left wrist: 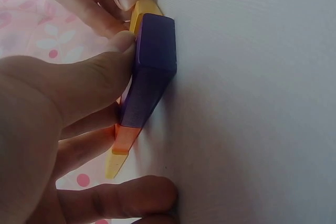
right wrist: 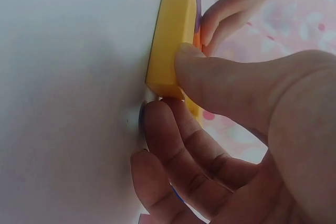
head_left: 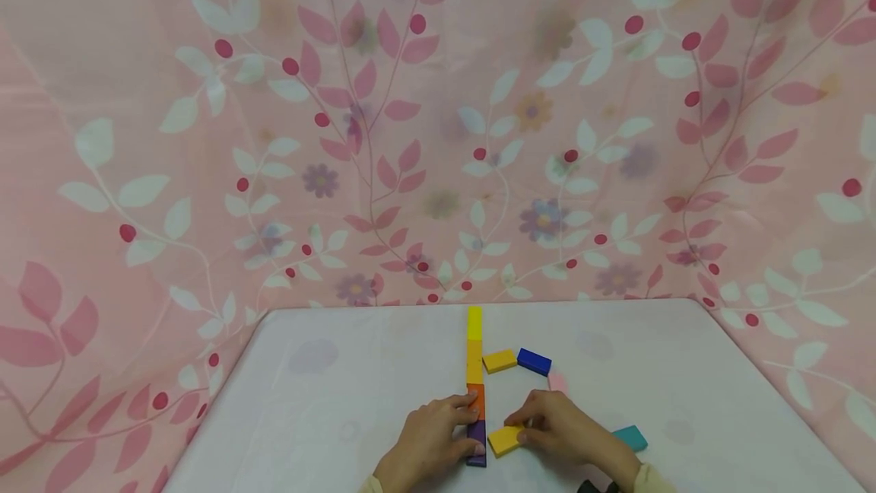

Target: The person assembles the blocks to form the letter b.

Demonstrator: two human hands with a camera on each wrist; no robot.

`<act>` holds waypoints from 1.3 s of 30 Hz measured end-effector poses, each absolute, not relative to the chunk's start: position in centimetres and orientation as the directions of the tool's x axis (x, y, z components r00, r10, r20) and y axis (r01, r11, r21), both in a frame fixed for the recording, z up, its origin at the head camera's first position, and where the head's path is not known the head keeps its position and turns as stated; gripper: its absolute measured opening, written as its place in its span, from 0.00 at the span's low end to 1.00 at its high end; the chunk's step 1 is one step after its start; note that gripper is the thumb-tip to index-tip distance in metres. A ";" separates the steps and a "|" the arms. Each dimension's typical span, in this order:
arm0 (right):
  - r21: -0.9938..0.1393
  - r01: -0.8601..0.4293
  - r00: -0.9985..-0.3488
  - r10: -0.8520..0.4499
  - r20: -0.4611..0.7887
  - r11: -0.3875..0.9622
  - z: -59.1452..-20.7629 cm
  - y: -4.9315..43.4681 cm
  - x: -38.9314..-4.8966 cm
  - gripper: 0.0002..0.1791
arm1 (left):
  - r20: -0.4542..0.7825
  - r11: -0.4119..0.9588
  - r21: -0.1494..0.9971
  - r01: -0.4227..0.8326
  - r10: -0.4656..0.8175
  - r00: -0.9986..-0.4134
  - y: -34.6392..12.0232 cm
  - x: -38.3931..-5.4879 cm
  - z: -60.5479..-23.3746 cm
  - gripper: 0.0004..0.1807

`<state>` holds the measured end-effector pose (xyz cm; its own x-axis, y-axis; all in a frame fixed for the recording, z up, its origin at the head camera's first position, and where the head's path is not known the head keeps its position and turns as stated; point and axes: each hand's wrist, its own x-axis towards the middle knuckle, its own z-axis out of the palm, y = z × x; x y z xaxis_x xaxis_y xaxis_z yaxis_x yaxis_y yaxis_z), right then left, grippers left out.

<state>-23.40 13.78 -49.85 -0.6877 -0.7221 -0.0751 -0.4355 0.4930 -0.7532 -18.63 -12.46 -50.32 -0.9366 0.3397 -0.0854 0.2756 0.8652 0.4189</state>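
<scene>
A straight row on the white tabletop runs from a bright yellow block [head_left: 474, 323] at the far end through an amber block [head_left: 474, 362] and an orange block [head_left: 480, 402] to a purple block [head_left: 477, 461] nearest me. My left hand [head_left: 430, 436] lies over the near end, its thumb [left wrist: 113, 59] touching the purple block and fingertips resting on the orange one. Just right of the row, my right hand [head_left: 557, 424] pinches a yellow block [right wrist: 170, 30] between thumb and fingers. This block sits at a slant beside the purple one, low over the table.
Right of the row, another yellow block [head_left: 499, 361] and a blue block [head_left: 534, 361] curve round toward a pink block [head_left: 557, 382], partly hidden by my right hand. A teal block [head_left: 630, 438] lies beyond my right wrist. Floral cloth [head_left: 438, 135] hangs behind the table [head_left: 308, 402].
</scene>
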 end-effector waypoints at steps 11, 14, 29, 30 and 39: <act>-0.763 -0.415 -0.694 -0.715 -0.087 0.495 -49.7 13.4 -23.2 0.12 | -0.102 0.868 0.428 0.253 0.324 -0.940 -12.3 -18.6 -50.3 0.25; -0.770 -0.403 -0.693 -0.714 -0.097 0.495 -49.7 13.5 -23.2 0.12 | -0.105 0.869 0.425 0.252 0.324 -0.940 -12.3 -18.6 -50.3 0.25; -0.781 -0.389 -0.690 -0.717 -0.104 0.488 -49.9 13.5 -23.1 0.12 | -0.118 0.857 0.464 0.227 0.313 -0.942 -12.3 -18.5 -50.5 0.24; -0.782 -0.391 -0.688 -0.719 -0.103 0.486 -49.9 13.5 -23.1 0.13 | -0.119 0.856 0.466 0.224 0.312 -0.943 -12.3 -18.5 -50.5 0.24; -0.738 -0.509 -0.690 -0.722 0.043 0.442 -48.6 15.6 -23.9 0.20 | -0.093 0.866 0.428 0.259 0.327 -0.940 -12.4 -18.6 -50.6 0.25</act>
